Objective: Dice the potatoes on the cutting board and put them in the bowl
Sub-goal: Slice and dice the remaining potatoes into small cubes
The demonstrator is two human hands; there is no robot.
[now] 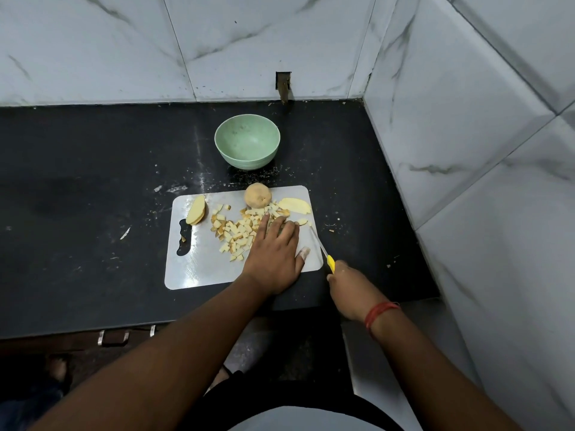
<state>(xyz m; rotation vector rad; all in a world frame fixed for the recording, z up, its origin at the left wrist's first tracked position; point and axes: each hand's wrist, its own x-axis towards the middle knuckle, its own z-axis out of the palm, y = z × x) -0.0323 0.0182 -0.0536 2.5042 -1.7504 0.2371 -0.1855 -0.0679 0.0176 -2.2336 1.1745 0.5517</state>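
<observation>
Black stone counter in a corner of white marble-look wall tiles; small cut-out in the back wall just above the counter, behind the bowl.

White cutting board lies flat on the counter, handle slot at its left end. Pile of diced potato sits mid-board, cubes loose and spread toward the left. Whole unpeeled potato on the far edge of the board, touching the pile. Stack of slices at the far left corner of the board. One long slice at the far right corner, a couple of small bits just beside it.

Left hand lies palm-down on the board, fingers straight and together, fingertips at the right side of the pile. Whether anything is under the palm: cannot tell.

Right hand is off the board's right near corner, fingers wrapped round the yellow handle of a knife. Blade angles up-left over the board's right edge, tip near the small bits. Red thread band on the right wrist.

Green bowl stands upright on the counter behind the board, apart from it; no potato in it. Crumbs and pale smears on the counter around the board.
</observation>
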